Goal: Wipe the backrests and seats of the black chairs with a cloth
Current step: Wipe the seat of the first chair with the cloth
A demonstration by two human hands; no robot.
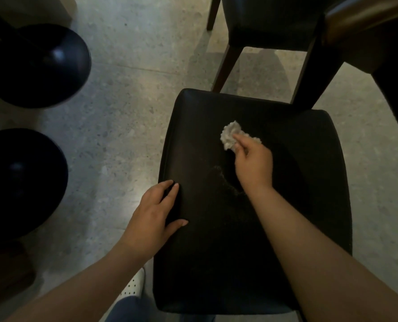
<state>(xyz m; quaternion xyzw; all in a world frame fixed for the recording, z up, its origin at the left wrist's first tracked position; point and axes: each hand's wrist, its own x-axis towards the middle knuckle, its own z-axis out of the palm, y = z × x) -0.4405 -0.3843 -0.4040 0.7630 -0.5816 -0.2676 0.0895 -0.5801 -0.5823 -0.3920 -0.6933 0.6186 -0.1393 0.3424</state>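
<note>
The right hand [255,166] reaches forward over a black padded chair seat with rounded corners [298,182] and pinches a crumpled off-white fluffy cloth [230,135] between thumb and curled fingers. The cloth bunches out ahead of the fingertips and presses on the far middle part of the seat. Just beside the right wrist, on the side towards the left hand, a faint curved dusty mark [221,182] shows on the black surface.

The left hand [153,212] rests on the seat's left edge, nearer the body than the right hand and well apart from the cloth. Its fingers are fairly straight and spread, and the thumb lies on top of the seat; it holds nothing.

Beyond the right hand stands a second black upholstered chair with dark wooden legs [263,26], its near legs close to the far edge of the seat. Out to the left of the left hand sit two round glossy black discs [37,66], one farther and one nearer, on a speckled grey stone floor [135,101]. Below the left forearm a white perforated shoe [134,285] shows beside the seat.
</note>
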